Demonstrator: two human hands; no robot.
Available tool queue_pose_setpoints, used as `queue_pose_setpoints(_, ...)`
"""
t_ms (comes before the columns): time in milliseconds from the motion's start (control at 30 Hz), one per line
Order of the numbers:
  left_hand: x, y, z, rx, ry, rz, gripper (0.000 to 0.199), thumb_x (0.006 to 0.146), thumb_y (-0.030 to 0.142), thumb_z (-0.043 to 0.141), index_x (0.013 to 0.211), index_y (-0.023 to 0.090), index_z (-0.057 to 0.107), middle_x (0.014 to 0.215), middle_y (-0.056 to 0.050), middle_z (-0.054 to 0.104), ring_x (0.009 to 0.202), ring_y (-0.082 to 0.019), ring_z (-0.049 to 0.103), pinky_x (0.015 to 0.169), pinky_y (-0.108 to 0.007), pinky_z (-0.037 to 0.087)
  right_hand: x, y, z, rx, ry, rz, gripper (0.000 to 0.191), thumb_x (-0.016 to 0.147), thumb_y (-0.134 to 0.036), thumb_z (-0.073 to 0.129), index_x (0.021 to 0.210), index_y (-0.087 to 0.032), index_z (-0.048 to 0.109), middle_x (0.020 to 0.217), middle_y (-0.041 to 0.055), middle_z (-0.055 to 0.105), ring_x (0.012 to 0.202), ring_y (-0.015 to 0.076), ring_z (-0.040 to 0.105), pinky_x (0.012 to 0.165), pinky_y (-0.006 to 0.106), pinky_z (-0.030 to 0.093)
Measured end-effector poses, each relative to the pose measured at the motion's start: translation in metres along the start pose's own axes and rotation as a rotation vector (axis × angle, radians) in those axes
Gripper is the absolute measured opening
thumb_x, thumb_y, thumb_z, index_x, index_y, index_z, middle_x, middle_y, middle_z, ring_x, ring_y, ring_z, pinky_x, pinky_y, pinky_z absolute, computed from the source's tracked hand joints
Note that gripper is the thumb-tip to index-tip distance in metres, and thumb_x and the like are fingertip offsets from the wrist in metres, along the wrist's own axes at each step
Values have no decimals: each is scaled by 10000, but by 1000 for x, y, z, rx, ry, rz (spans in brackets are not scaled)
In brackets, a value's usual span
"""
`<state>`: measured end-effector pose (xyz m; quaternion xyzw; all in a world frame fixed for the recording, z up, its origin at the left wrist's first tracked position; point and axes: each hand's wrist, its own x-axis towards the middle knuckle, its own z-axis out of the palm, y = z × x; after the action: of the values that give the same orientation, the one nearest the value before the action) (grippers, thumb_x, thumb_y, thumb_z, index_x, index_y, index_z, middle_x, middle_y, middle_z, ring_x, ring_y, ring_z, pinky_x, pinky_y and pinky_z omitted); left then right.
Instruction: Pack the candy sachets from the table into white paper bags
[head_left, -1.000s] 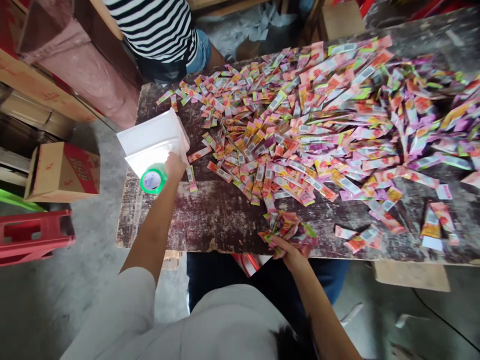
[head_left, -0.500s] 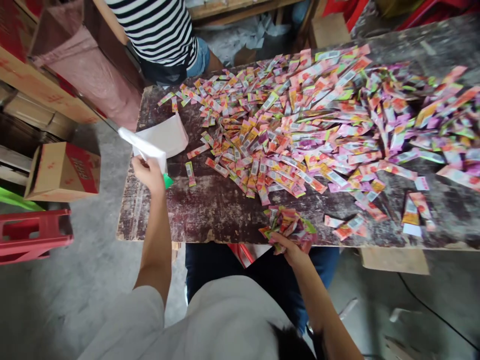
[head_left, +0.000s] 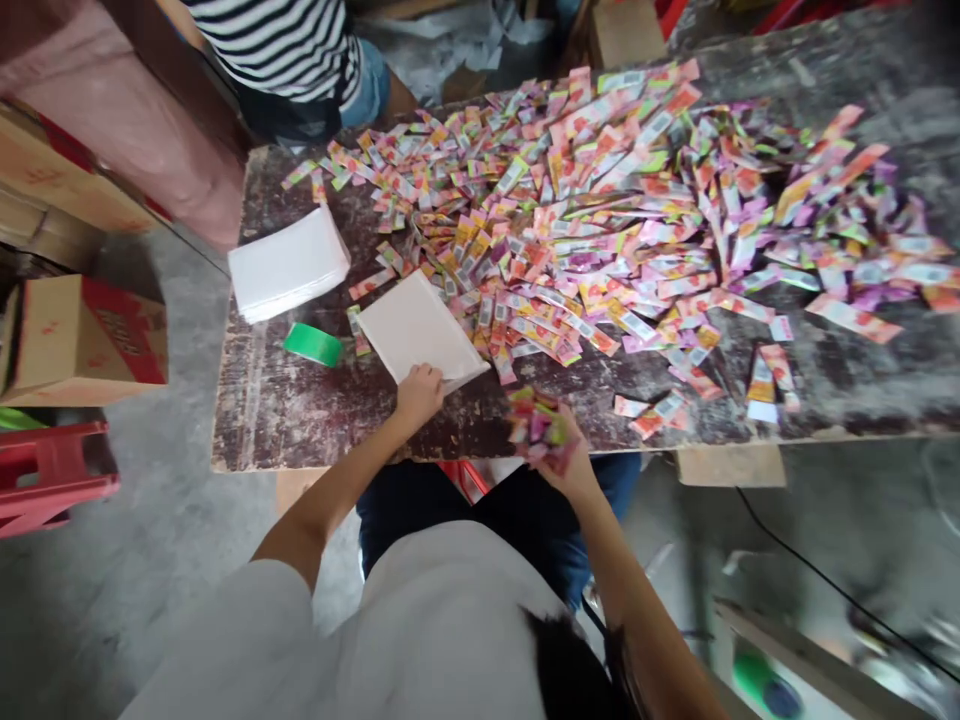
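My left hand (head_left: pixel 420 393) is closed on the near edge of a flat white bag (head_left: pixel 420 325), its fingers curled on top. The bag lies tilted on the table, its far corner against the loose packets. My right hand (head_left: pixel 571 462) grips a bunch of small colourful packets (head_left: pixel 538 428) over the table's front edge, slightly blurred. Left of the bag lies a stack of white bags (head_left: pixel 289 265). A green band-like piece (head_left: pixel 313 344) sits just in front of that stack.
A large heap of pink, orange and purple stick packets (head_left: pixel 600 220) spreads over the worn wooden table (head_left: pixel 300 420). Across it stands a person in a striped shirt (head_left: pixel 277 45). A cardboard box (head_left: pixel 90 330) and a red plastic stool (head_left: pixel 56 470) are on the left floor.
My left hand has moved right from the stack, bringing a white bag to the middle front of the table. The green piece is now uncovered. My right hand still holds its bunch, now turned more upright.
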<state>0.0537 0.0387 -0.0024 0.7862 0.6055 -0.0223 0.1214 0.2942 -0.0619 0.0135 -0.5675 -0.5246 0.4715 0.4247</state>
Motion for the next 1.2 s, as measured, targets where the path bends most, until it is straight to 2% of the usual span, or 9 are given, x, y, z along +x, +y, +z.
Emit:
queue_pose_setpoints(200,1,4,-4,0,-75,-31,215,922,173,472,1083,191,614,1099,-109,604,1059,-248,541,825,-340,459,32,-23,3,-400,-171,-236,437,667,-261,586,1095,-224,512,982,64,624,867,232,581,799,371,478)
queue_pose_setpoints(300,7,6,-13,-1,-165,-57,296,853,136,579,1146,176,558,1158,-122,570,1057,-260,538,822,-346,462,53,-26,8,-378,-189,-271,438,664,-300,590,1085,-219,500,956,64,613,827,229,565,762,355,470)
queue_pose_setpoints(433,15,7,-12,-62,-220,-83,518,752,362,770,1160,173,513,1178,-124,542,1079,-276,526,871,-359,460,66,-16,3,-336,-156,-258,488,665,-343,616,1116,-224,473,981,69,600,846,233,568,774,355,468)
queue_pose_setpoints(533,13,9,-7,-64,-164,-106,575,735,421,782,1161,157,500,1186,-135,529,1096,-279,514,883,-361,458,63,-7,-4,-359,-143,-225,524,665,-365,621,1140,-225,451,997,73,597,864,240,572,777,354,468)
queue_pose_setpoints(667,5,10,-1,-78,-105,-77,341,859,297,643,1154,174,525,1168,-124,556,1091,-255,530,889,-347,459,59,-17,1,-523,-170,-137,484,679,-355,598,1120,-196,477,985,92,609,879,260,566,787,363,453)
queue_pose_setpoints(800,-1,2,4,-115,-43,-21,226,861,153,533,1076,168,597,1093,-130,617,1029,-247,573,870,-349,468,66,-42,30,-705,-324,-86,494,754,-312,566,1221,-168,492,1152,141,607,1052,290,540,882,363,413)
queue_pose_setpoints(933,2,-18,9,-423,20,-35,175,846,177,520,961,176,653,967,-78,688,904,-202,633,833,-316,494,74,-42,60,-883,-454,-43,565,793,-285,600,1326,-168,453,1284,168,553,1218,318,463,937,383,387)
queue_pose_setpoints(1067,2,-29,10,-550,136,-89,160,820,173,530,896,161,670,882,-60,696,789,-162,635,763,-274,498,78,-31,72,-1025,-415,74,584,834,-323,600,1368,-183,410,1291,186,549,1200,325,496,949,414,398)
queue_pose_setpoints(1200,-7,-17,1,-516,265,-74,130,819,173,529,864,176,651,855,-46,666,783,-158,619,741,-268,490,88,-32,73,-1032,-327,195,576,858,-435,579,1342,-168,419,1238,191,589,1126,339,569,925,449,439)
